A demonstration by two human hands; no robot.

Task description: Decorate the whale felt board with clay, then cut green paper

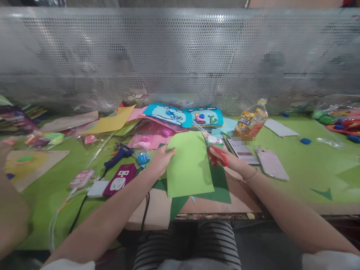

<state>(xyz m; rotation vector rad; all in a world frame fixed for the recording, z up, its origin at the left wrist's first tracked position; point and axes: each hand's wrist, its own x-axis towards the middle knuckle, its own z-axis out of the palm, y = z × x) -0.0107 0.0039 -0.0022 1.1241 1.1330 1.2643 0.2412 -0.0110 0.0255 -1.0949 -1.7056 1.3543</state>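
My left hand [162, 160] grips the left edge of a light green sheet [189, 167], thumb on top. The sheet's upper left corner is rounded. In my right hand [225, 156] is a pair of scissors [218, 155] with red handles, at the sheet's right edge. Its blades point away from me along that edge; whether they touch the paper I cannot tell. Beneath the light green sheet lies dark green paper [222, 187]. Beyond it sits an open blue picture book [168, 114] with shapes on its pages.
To the left lie a blue glue gun [119, 154], a magenta power box [120, 180] and cables. A drink bottle [251, 120], a lit phone [242, 150] and a pink phone [272, 164] are on the right. A perforated metal panel [180, 56] rises behind. Another person's arm [12, 202] shows at far left.
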